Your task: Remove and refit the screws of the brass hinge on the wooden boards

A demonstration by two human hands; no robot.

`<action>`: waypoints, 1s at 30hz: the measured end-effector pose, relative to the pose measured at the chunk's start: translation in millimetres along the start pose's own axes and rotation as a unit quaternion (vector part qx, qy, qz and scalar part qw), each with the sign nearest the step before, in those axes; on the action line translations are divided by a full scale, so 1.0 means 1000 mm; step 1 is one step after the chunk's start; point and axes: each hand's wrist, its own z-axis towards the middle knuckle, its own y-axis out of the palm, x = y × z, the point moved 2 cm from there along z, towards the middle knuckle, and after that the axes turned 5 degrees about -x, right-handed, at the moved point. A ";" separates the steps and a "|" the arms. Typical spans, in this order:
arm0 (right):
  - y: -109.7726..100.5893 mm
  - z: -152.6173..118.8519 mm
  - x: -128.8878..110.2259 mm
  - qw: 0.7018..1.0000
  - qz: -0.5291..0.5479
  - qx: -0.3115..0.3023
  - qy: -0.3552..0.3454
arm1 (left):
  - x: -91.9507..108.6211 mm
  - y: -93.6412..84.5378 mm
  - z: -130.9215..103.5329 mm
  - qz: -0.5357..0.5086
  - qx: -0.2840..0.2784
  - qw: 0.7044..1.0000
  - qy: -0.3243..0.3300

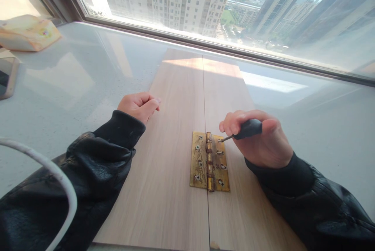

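My right hand [263, 137] is closed around the black handle of a screwdriver [247, 128]. The tip of its thin shaft meets the top right screw [220, 140] of a brass hinge [195, 161]. Several cross-head screws sit in both leaves of this worn, stained hinge. It lies flat across the seam between two pale wooden boards [175, 98], its knuckle running along the gap. My left hand [140, 105] is curled closed over the left board's edge, away from the hinge. Whether anything is inside its fingers is hidden.
The boards lie on a glossy white sill [73, 75] below a large window with a brown frame [175, 40]. A soft yellowish packet [29, 34] and a phone [8, 77] are at the far left. A white cable [63, 182] arcs in front of my left sleeve.
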 end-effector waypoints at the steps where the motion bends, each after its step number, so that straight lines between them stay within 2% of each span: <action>1: 0.002 0.000 0.000 1.000 0.005 -0.007 0.003 | 0.000 0.000 0.000 0.000 -0.001 1.000 0.001; 6: 0.012 0.002 0.000 0.999 0.017 -0.030 0.031 | 0.001 -0.001 0.000 -0.002 -0.009 1.000 0.004; 12: 0.006 0.003 -0.002 0.999 -0.008 -0.033 0.019 | 0.001 -0.001 0.000 -0.002 -0.002 1.000 0.000; 23: 0.001 0.005 -0.003 0.999 -0.016 0.028 -0.026 | -0.004 -0.001 0.002 -0.003 0.000 1.000 0.002; 30: 0.011 0.005 -0.001 0.999 0.016 -0.020 0.027 | -0.001 -0.001 0.001 0.000 0.002 1.000 0.007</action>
